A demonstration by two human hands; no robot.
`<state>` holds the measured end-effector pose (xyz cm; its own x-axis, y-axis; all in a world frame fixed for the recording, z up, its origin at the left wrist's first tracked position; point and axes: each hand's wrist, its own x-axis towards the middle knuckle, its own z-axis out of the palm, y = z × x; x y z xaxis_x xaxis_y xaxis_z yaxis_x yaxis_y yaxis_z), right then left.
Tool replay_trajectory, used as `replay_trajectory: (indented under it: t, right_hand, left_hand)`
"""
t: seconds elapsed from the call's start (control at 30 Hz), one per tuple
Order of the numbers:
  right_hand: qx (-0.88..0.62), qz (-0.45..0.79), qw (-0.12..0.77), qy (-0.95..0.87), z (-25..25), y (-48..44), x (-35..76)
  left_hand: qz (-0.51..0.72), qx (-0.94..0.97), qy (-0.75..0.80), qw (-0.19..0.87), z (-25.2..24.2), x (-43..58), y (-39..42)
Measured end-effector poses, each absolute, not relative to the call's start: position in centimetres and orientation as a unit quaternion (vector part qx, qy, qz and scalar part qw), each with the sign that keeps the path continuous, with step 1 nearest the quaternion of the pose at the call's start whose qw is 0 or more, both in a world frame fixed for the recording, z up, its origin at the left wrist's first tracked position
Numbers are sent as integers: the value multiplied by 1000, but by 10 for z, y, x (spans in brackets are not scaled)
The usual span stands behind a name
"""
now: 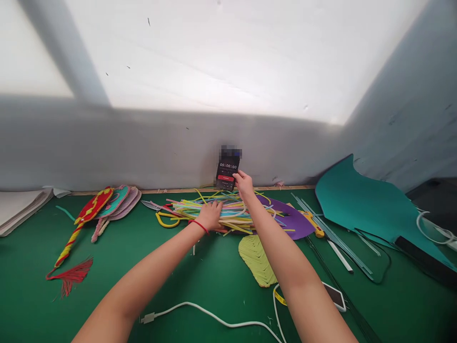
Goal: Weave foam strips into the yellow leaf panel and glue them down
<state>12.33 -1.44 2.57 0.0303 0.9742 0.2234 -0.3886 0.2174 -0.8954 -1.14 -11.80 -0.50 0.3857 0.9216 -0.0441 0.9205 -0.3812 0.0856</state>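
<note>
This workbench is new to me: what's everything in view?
wall: one, whitish, behind
table: one, green, underneath
strips: many, mixed colours, centre
phone: one, black, against wall
scissors: one, yellow-handled, left of strips
fans: several, red, teal, pink, left
tassel: one, red, below fans
stacked sheets: uncounted, whitish, far left
flat sheet: one, purple, partly under strips
curved sheet: one, teal, right
leaf shape: one, greenish, near strips
glue gun: one, yellow, right
sticks: several, translucent or white, right
bar: one, black, far right
cables: several, white or black, front and right
device: one, white-edged, lower right
bracelet: one, red, left wrist
left hand: one, bare, on strips
right hand: one, bare, at phone
</note>
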Motion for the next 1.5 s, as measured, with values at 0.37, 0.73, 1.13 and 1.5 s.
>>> replay_trajectory:
  t: [0.37,0.73,1.13,1.5]
  right_hand:
    - [-313,536,603,-500,-33,49,51]
    - [-339,549,572,-506,-74,55,49]
    - [-359,529,552,-536,-72,39,56]
    - [-360,516,547,-552,-68,34,58]
  left_hand:
    - [60,797,598,61,-6,-49,-68]
    - [123,677,720,89,-31,-51,-64]
    - [224,653,709,144,-40,-76,-34]
    - [228,666,694,153,-53,-86,-31]
